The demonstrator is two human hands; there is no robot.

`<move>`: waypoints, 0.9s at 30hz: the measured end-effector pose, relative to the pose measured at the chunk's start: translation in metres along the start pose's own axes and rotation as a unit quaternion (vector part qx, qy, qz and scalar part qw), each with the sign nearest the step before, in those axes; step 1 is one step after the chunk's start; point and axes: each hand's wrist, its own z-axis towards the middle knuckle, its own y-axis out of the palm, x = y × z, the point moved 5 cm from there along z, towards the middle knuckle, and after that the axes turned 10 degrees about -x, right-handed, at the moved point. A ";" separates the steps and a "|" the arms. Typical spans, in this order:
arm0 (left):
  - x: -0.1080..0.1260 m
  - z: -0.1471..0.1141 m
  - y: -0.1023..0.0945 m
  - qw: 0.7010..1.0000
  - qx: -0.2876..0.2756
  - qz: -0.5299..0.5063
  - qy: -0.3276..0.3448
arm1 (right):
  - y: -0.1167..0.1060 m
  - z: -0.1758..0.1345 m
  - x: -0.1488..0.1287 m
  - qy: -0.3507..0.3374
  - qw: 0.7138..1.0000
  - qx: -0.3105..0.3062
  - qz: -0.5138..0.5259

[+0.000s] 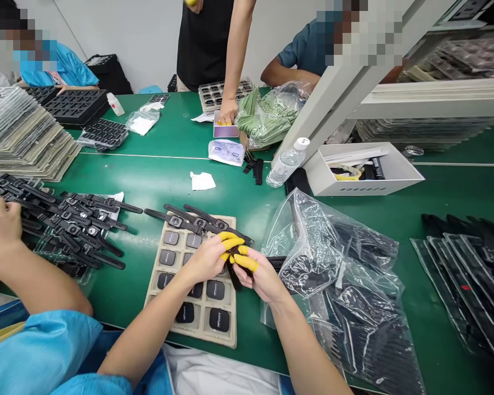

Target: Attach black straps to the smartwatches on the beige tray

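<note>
Left hand point(208, 258) and right hand point(260, 274), both with yellow finger cots, meet over the green counter point(168, 170) and together pinch a black watch strap point(232, 270), held between the fingertips just above a beige tray point(191, 249) of dark watch bodies. Finished watches point(197, 219) lie across the tray's far edge, beyond the left hand. Clear bags of straps point(346, 274) sit just beside the right hand; another person's hand point(0, 219) rests on a watch pile point(74, 225) well left.

bare forearms, capped fingertips
the left hand point(206, 259) and right hand point(260, 276) are wearing yellow rubber finger cots point(230, 241); nothing is covering the forearms.
</note>
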 end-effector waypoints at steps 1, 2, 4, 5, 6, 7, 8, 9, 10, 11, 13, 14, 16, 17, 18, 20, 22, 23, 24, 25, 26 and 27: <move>-0.001 0.000 0.000 1.000 0.001 0.004 -0.005 | 0.000 0.000 -0.001 -0.004 1.000 0.003 0.010; -0.001 0.000 0.000 1.000 0.005 0.006 -0.010 | 0.000 0.001 -0.002 -0.007 1.000 0.006 0.019; -0.002 0.000 0.000 1.000 0.017 0.006 -0.015 | 0.000 0.002 -0.002 -0.013 0.999 0.013 0.037; -0.001 0.000 0.000 1.000 0.021 0.005 -0.015 | 0.001 0.003 -0.001 -0.015 0.999 0.016 0.046; 0.000 0.000 0.001 1.000 0.021 0.004 -0.015 | 0.001 0.003 -0.001 -0.016 0.998 0.018 0.054; 0.001 0.000 0.001 1.000 0.017 0.002 -0.015 | 0.001 0.003 0.000 -0.018 0.998 0.021 0.061; 0.003 0.001 0.001 1.000 0.009 -0.002 -0.016 | 0.000 0.003 0.000 -0.020 0.997 0.024 0.066; 0.005 0.001 0.001 1.000 -0.003 -0.006 -0.016 | -0.001 0.003 0.000 -0.023 0.997 0.027 0.069; 0.007 0.002 0.001 1.000 -0.015 -0.009 -0.017 | -0.003 0.002 0.001 -0.024 0.997 0.030 0.068; 0.009 0.002 0.000 0.999 -0.026 -0.009 -0.020 | -0.004 0.002 0.001 -0.023 0.997 0.033 0.067; 0.012 0.004 -0.001 0.999 -0.043 0.014 -0.027 | -0.008 0.001 0.003 -0.012 0.997 0.037 0.061; 0.013 0.005 -0.001 0.997 -0.053 0.038 -0.033 | -0.009 0.001 0.004 -0.004 0.998 0.040 0.058; 0.014 0.006 0.000 0.991 -0.079 0.096 -0.047 | -0.011 0.000 0.007 0.017 0.998 0.045 0.048; 0.014 0.006 0.000 0.987 -0.094 0.121 -0.055 | -0.012 0.000 0.008 0.026 0.998 0.047 0.042; 0.014 0.006 0.000 0.983 -0.105 0.135 -0.062 | -0.012 0.000 0.009 0.032 0.998 0.049 0.036; 0.014 0.006 -0.001 0.984 -0.109 0.124 -0.069 | -0.010 -0.001 0.009 0.036 0.998 0.046 0.025; 0.015 0.005 -0.003 0.990 -0.098 0.074 -0.064 | -0.009 -0.002 0.008 0.030 0.999 0.039 0.016; 0.016 0.005 -0.004 0.993 -0.091 0.047 -0.058 | -0.009 -0.002 0.008 0.021 0.999 0.037 0.008; 0.016 0.004 -0.005 0.994 -0.086 0.028 -0.054 | -0.010 -0.002 0.007 0.009 0.999 0.038 -0.008; 0.016 0.004 -0.007 0.995 -0.082 0.019 -0.053 | -0.012 -0.003 0.005 -0.007 0.998 0.043 -0.034; 0.015 0.003 -0.008 0.995 -0.081 0.021 -0.056 | -0.016 -0.003 0.002 -0.024 0.996 0.050 -0.070; 0.014 0.002 -0.011 0.994 -0.080 0.034 -0.065 | -0.019 -0.003 0.000 -0.037 0.993 0.050 -0.105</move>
